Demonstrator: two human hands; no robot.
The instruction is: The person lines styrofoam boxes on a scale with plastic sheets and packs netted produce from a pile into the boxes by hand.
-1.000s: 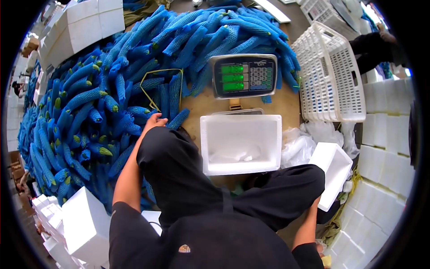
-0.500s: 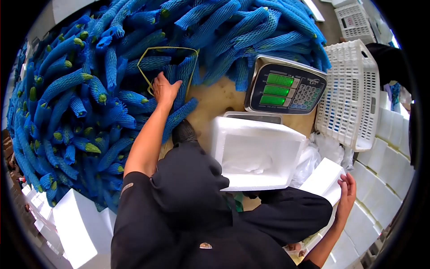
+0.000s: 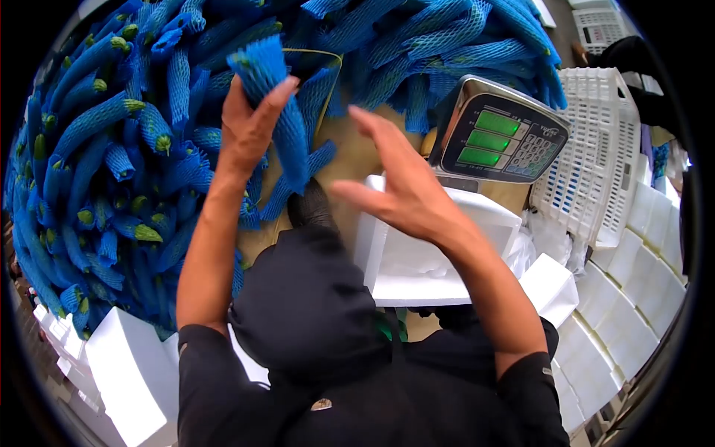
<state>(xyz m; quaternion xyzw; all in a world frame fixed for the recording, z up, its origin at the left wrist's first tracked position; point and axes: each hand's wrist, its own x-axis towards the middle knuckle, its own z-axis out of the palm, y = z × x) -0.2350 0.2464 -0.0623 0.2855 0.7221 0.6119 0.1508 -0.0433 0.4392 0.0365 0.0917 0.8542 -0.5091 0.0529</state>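
My left hand (image 3: 249,123) grips a cucumber-like vegetable in a blue foam net (image 3: 281,112), lifted in front of the pile. My right hand (image 3: 398,175) hangs over the white foam box (image 3: 424,290), fingers spread and nothing in it, its thumb towards the netted vegetable. Inside the box a thin clear liner shows, partly hidden by my right forearm. Behind the box stands a digital scale (image 3: 506,134) with green displays. A yellow strap loop (image 3: 340,67) lies on the pile behind the held vegetable.
A large pile of blue-netted vegetables (image 3: 97,186) spreads left and ahead. At the right are a white plastic crate (image 3: 592,149), clear bags (image 3: 547,237), a small foam box (image 3: 551,287) and stacked foam boxes (image 3: 625,298). Part of another person (image 3: 633,63) shows at the upper right.
My left hand has reached into the pile and lifted a netted vegetable. My right hand has come from beside the small foam box at the right to above the open box. The view has shifted.
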